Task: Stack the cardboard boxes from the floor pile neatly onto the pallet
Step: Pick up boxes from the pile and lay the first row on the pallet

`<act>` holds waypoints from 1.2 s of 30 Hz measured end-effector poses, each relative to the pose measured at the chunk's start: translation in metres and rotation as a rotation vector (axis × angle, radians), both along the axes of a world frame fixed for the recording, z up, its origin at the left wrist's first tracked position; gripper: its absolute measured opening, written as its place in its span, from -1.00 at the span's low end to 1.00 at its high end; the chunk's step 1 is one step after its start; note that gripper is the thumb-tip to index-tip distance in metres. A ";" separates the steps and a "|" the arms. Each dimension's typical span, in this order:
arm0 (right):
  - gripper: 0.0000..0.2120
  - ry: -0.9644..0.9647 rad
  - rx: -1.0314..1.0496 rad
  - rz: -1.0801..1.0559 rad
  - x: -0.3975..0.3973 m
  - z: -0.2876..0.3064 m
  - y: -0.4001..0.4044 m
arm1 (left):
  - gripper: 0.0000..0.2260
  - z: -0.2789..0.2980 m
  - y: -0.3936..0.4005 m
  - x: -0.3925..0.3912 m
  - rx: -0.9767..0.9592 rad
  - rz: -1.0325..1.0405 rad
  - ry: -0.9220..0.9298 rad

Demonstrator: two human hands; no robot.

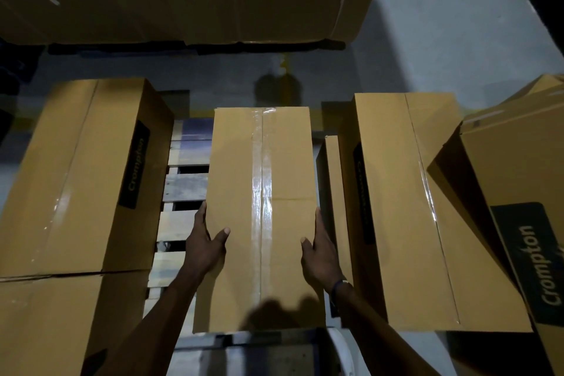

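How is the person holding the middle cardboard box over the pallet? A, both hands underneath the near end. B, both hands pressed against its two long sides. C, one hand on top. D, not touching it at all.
B: the left hand and the right hand press against opposite long sides of the taped box, thumbs resting on its top face.

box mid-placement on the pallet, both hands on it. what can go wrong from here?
1. Pinched fingers: the right hand sits in the narrow gap beside the right box; sliding the held box over could trap it.
2. Uneven seating: the pallet has open slats, so an edge may catch or sit tilted.
3. Untidy row: the gap to the left box is wider, and the left hand grips there.
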State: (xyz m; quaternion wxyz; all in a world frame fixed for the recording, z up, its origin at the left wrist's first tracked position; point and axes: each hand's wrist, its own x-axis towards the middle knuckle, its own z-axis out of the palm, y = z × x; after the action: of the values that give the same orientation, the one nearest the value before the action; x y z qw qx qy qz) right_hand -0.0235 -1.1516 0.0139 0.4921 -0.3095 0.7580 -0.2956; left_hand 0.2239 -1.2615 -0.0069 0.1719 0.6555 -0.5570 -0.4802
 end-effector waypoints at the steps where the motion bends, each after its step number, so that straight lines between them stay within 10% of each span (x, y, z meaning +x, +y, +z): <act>1: -0.22 -0.004 0.004 -0.003 0.000 0.001 0.000 | -0.22 0.001 0.000 -0.001 -0.007 -0.005 -0.015; 15: -0.26 0.033 0.059 0.059 0.019 0.075 0.078 | -0.21 0.079 0.088 0.046 0.025 -0.246 -0.176; 36: -0.46 0.073 -0.229 -0.391 0.126 0.507 0.453 | -0.53 0.525 0.356 0.114 -0.236 -0.492 0.115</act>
State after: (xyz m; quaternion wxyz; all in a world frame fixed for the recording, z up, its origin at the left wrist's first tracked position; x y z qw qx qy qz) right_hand 0.1020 -0.6991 0.5206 0.3596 -0.2212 0.7824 -0.4578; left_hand 0.3383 -0.9051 0.5181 0.1566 0.4478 -0.7407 -0.4757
